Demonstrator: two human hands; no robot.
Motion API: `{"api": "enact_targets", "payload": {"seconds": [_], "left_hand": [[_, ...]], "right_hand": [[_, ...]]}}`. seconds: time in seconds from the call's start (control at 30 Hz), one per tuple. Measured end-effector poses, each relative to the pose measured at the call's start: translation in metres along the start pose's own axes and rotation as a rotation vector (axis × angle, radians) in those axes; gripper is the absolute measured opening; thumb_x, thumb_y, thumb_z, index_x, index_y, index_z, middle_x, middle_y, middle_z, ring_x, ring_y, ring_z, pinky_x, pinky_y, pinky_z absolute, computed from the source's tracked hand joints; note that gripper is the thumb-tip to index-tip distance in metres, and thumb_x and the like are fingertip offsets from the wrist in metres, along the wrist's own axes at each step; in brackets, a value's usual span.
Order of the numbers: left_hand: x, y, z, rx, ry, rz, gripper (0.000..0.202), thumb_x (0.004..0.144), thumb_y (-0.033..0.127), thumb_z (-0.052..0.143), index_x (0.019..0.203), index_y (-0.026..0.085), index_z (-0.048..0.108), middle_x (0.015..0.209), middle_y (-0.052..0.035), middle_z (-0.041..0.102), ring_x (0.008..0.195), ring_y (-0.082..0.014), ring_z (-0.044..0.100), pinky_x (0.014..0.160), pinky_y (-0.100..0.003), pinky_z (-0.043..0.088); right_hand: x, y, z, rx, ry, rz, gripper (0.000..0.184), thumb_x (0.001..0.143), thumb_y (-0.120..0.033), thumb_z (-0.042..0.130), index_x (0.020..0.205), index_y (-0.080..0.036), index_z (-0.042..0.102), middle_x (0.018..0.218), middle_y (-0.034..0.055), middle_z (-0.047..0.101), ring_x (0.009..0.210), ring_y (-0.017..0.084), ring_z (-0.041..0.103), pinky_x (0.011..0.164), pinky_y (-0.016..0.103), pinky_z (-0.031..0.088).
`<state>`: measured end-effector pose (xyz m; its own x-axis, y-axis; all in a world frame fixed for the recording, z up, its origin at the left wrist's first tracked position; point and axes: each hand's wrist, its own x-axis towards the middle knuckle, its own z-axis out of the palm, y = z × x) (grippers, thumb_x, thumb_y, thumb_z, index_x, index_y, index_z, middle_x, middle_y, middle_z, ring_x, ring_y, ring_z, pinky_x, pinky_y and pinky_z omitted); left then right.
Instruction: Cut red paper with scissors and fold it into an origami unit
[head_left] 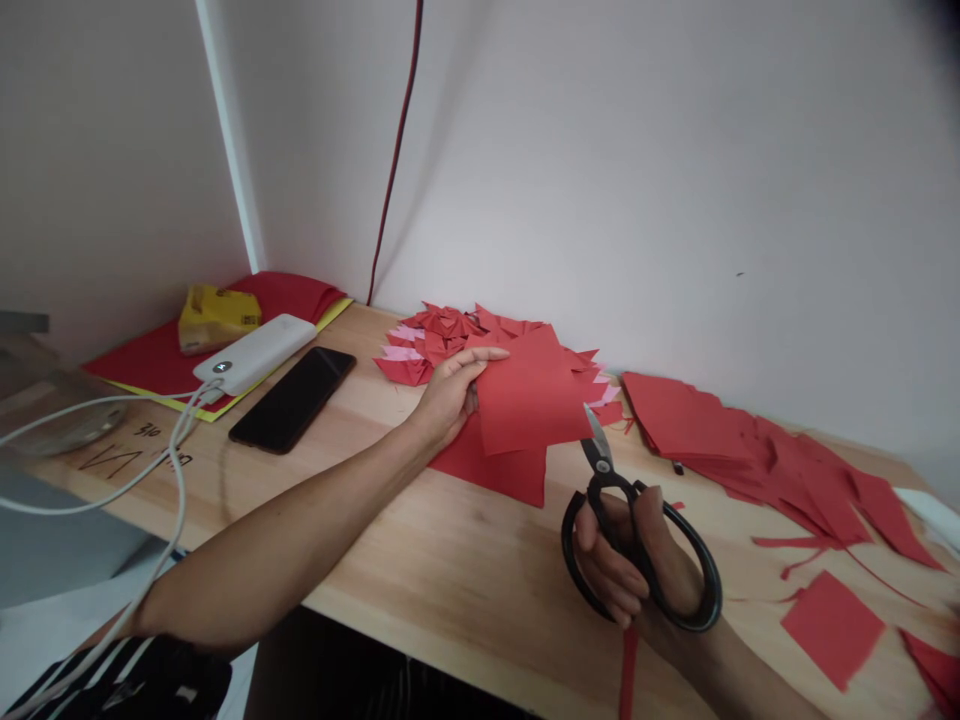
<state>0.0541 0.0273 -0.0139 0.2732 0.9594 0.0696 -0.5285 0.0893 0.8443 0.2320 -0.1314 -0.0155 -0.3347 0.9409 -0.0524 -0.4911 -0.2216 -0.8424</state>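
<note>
My left hand (454, 393) pinches a square sheet of red paper (529, 390) by its left edge, thumb and fingers closed on it above the table. Under it lies another piece of red paper (499, 470). In my right hand (622, 560) is a pair of black-handled scissors (604, 470), the fingers through the loops and the handles spread. The blade tips are at the lower right corner of the held sheet; whether they touch it I cannot tell. A narrow red paper strip (628, 670) hangs below my right hand.
Folded red and pink paper pieces (442, 330) are heaped by the wall. Stacked red squares (697, 425) and offcuts (802, 545) lie to the right, with a loose red square (832, 625). On the left are a phone (292, 400), a white power bank (259, 350) with cables, and a yellow packet (217, 318).
</note>
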Motion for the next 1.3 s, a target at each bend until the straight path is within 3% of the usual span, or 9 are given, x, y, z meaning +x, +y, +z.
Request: {"api": "enact_targets", "payload": {"seconds": [0.1,0.27,0.4,0.73,1.03,1.3], "left_hand": [[-0.002,0.001,0.003,-0.045,-0.026,-0.004,0.017,0.078,0.022,0.064,0.091,0.014,0.070,0.085,-0.0029,0.064,0.065,-0.0077,0.054,0.058,-0.017,0.042],[-0.008,0.001,0.006,-0.013,-0.108,-0.037,0.035,0.072,0.023,0.075,0.105,0.020,0.067,0.087,-0.0019,0.066,0.072,-0.0103,0.060,0.073,-0.025,0.048],[-0.011,0.002,0.009,-0.030,-0.117,-0.065,0.036,0.067,0.019,0.078,0.102,0.017,0.069,0.093,-0.0049,0.069,0.078,-0.0130,0.063,0.079,-0.028,0.048],[-0.010,0.002,0.008,-0.022,-0.112,-0.084,0.039,0.068,0.019,0.078,0.105,0.015,0.069,0.094,-0.0068,0.071,0.079,-0.0141,0.065,0.081,-0.030,0.048],[-0.009,-0.002,0.005,0.045,-0.158,-0.056,0.038,0.069,0.022,0.078,0.106,0.018,0.070,0.091,-0.0053,0.071,0.075,-0.0115,0.064,0.077,-0.027,0.049],[-0.013,-0.006,0.007,0.139,-0.228,-0.044,0.037,0.073,0.027,0.075,0.109,0.020,0.070,0.097,-0.0059,0.070,0.078,-0.0136,0.064,0.076,-0.027,0.048]], "right_hand": [[0.000,0.002,0.000,-0.009,0.025,-0.019,0.062,0.089,-0.067,0.036,0.078,-0.014,0.068,0.041,-0.0094,0.028,0.031,0.003,0.023,0.032,0.013,0.036],[0.000,0.002,0.000,-0.024,0.075,-0.030,0.063,0.087,-0.068,0.038,0.076,-0.014,0.068,0.040,-0.0096,0.027,0.031,0.003,0.022,0.032,0.013,0.035],[0.001,0.001,0.001,-0.037,0.110,-0.019,0.062,0.085,-0.069,0.040,0.073,-0.014,0.067,0.040,-0.0096,0.027,0.031,0.003,0.021,0.031,0.013,0.034],[0.004,0.003,-0.005,-0.056,0.092,-0.025,0.062,0.084,-0.070,0.042,0.071,-0.014,0.065,0.037,-0.0107,0.025,0.028,0.002,0.018,0.027,0.013,0.031],[0.006,0.005,-0.001,0.032,-0.048,-0.043,0.066,0.079,-0.077,0.040,0.081,-0.016,0.067,0.046,-0.0072,0.033,0.037,0.007,0.035,0.037,0.019,0.040],[0.007,-0.004,0.003,-0.053,0.005,-0.024,0.068,0.075,-0.079,0.043,0.079,-0.016,0.067,0.047,-0.0054,0.038,0.041,0.009,0.040,0.042,0.022,0.041]]}}
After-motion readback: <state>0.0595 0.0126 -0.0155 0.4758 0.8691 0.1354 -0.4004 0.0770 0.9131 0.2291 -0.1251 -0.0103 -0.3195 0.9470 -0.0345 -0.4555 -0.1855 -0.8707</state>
